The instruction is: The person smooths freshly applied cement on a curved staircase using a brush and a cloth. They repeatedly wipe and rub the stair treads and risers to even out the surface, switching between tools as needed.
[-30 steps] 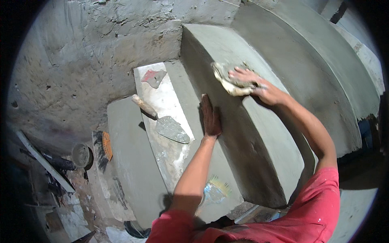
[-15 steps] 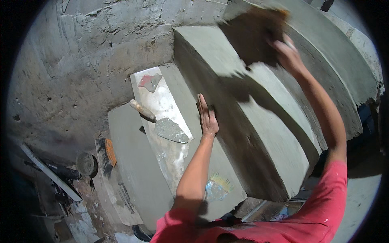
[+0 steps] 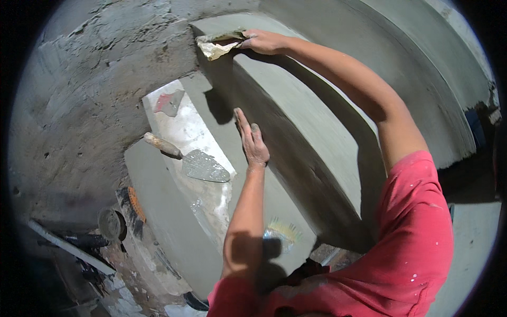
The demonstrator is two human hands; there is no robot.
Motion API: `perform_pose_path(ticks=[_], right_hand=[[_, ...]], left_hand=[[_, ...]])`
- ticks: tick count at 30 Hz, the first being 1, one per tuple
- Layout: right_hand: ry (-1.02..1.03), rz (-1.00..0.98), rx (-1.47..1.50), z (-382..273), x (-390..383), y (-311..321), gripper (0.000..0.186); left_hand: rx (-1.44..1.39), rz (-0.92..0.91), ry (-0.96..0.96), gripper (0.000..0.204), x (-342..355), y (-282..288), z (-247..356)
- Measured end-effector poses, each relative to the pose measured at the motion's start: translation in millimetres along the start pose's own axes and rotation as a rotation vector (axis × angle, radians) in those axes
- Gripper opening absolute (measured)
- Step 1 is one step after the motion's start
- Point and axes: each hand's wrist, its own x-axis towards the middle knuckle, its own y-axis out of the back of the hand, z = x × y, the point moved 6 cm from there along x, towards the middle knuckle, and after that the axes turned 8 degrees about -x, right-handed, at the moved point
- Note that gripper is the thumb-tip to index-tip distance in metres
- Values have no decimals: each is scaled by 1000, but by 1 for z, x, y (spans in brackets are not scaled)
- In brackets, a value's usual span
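Bent fingers of my right hand (image 3: 263, 42) grip a floppy, cement-smeared sheet (image 3: 217, 46), pale cream on its lit part; its material is unclear. The sheet is folded at the wall end of a grey cement step (image 3: 296, 100), over the tread's edge. My left hand (image 3: 252, 140) rests with fingers stretched out by the foot of that step's dark riser (image 3: 306, 164). To its left, a trowel (image 3: 203, 166) with a worn wooden handle lies on a whitish board (image 3: 185, 119). A small grey and reddish flat piece (image 3: 170, 103) sits higher on the board.
A brush-like thing with yellow-green bristles (image 3: 284, 232) lies beside my left forearm. Higher curved steps (image 3: 412, 68) rise at the right. A rough plastered wall (image 3: 95, 105) bounds the left. Below it are a round container (image 3: 111, 224), an orange-edged tool (image 3: 136, 205) and a bar (image 3: 71, 246).
My right hand has swept the sheet leftward from the upper steps to the step's wall end. The view has shifted; my left hand still rests by the riser.
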Motion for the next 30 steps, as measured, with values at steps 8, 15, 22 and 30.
perform_pose_path(ticks=[8,15,22,30], right_hand=[[231,10,34,-119,-207,-7,67],[63,-86,68,-220,-389,-3,82],[-363,46,685,-276,-571,58,88],[-989,1192,3,-214,-738,95,43]], left_hand=[[-4,-66,-48,75,-6,-2,-24],[-158,34,94,77,5,-3,-18],[-154,95,193,74,-14,6,22],[542,-384,-263,69,83,-65,231]])
